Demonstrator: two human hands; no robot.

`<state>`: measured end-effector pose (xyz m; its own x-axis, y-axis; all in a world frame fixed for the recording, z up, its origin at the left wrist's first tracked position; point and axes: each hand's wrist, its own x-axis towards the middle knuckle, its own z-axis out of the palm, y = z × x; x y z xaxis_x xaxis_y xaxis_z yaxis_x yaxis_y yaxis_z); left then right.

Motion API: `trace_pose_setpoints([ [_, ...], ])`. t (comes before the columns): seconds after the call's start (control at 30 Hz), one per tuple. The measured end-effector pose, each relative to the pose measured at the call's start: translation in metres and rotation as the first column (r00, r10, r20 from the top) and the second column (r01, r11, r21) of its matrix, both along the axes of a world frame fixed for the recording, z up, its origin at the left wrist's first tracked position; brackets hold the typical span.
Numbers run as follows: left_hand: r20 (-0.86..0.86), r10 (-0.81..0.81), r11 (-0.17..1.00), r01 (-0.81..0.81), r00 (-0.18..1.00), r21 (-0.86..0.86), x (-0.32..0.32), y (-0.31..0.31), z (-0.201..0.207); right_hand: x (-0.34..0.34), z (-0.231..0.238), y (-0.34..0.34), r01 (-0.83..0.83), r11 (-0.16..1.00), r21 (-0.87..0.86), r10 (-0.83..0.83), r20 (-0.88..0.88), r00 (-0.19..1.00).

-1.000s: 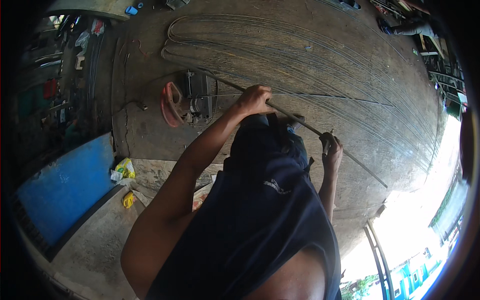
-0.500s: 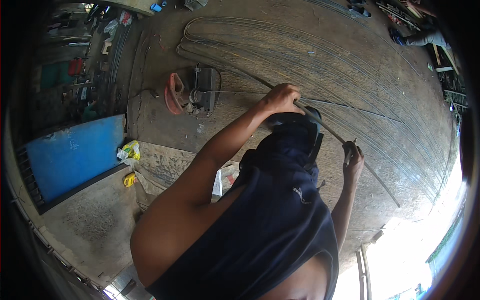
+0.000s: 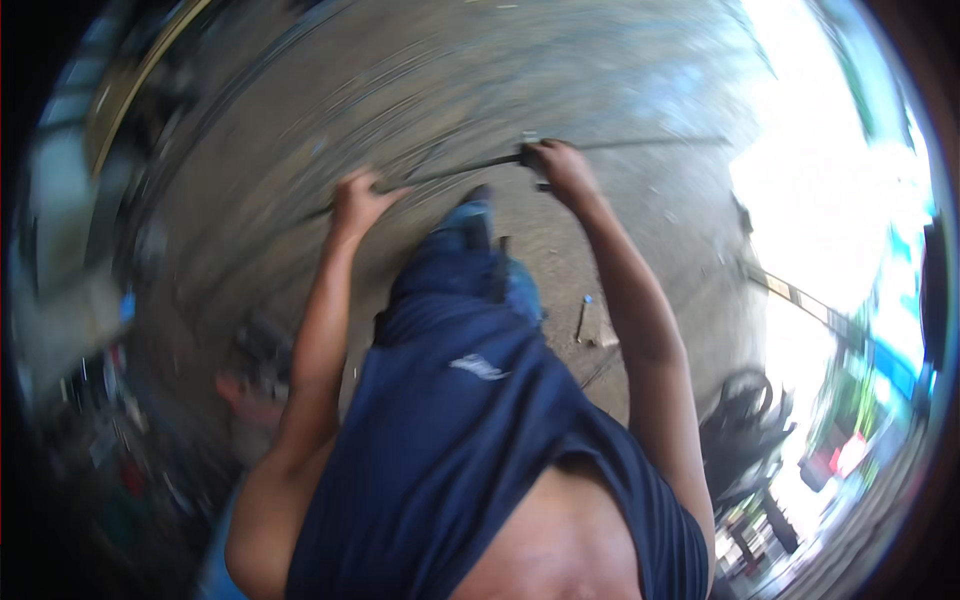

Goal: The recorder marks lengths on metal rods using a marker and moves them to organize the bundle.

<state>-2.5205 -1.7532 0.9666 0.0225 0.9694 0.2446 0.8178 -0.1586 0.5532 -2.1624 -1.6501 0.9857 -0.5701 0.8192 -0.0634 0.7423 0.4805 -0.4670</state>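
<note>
A long thin metal rod (image 3: 455, 172) spans the space in front of me, slightly slanted, its right end higher in the picture. My left hand (image 3: 362, 205) is closed around it near its left part, with the thumb along the rod. Farther right, my right hand (image 3: 565, 168) grips the same rod. A small dark object (image 3: 528, 155) shows at the fingers of my right hand; blur hides what it is. Beyond the right hand the rod runs on toward the bright area. My shoe (image 3: 480, 193) is on the floor below the rod.
Long thin rods (image 3: 400, 90) lie smeared by motion across the floor. A blurred red and dark machine (image 3: 250, 398) stands at lower left, beside my left arm. A dark bulky object (image 3: 745, 435) is at lower right. A small pale scrap (image 3: 598, 328) lies near my right forearm.
My view and body have turned to the right, toward the bright opening. Both hands still hold the rod. The red machine now appears at lower left.
</note>
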Motion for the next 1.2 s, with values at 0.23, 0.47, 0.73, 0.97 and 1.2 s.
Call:
trace_pose_setpoints([
  [0.23,0.057,-0.306,0.933,0.311,0.95,-0.183,0.185,0.102,0.025,0.195,0.012,0.048,0.157,0.971,0.178,-0.157,-0.013,0.987],
  [0.47,0.08,-0.341,0.901,0.35,0.937,-0.255,0.349,0.192,0.027,0.36,-0.001,0.123,0.169,0.967,0.191,-0.178,0.03,0.984],
  [0.73,0.024,-0.318,0.926,0.316,0.948,-0.209,0.533,0.271,0.026,0.543,-0.009,0.221,0.15,0.986,0.073,-0.15,-0.012,0.989],
  [0.97,-0.01,-0.318,0.923,0.307,0.948,-0.233,0.688,0.364,0.04,0.693,0.0,0.325,0.148,0.981,0.127,-0.146,-0.026,0.989],
  [1.2,0.109,-0.378,0.908,0.391,0.919,-0.152,0.868,0.509,0.018,0.866,-0.008,0.446,0.489,0.845,0.216,-0.419,-0.299,0.857],
])
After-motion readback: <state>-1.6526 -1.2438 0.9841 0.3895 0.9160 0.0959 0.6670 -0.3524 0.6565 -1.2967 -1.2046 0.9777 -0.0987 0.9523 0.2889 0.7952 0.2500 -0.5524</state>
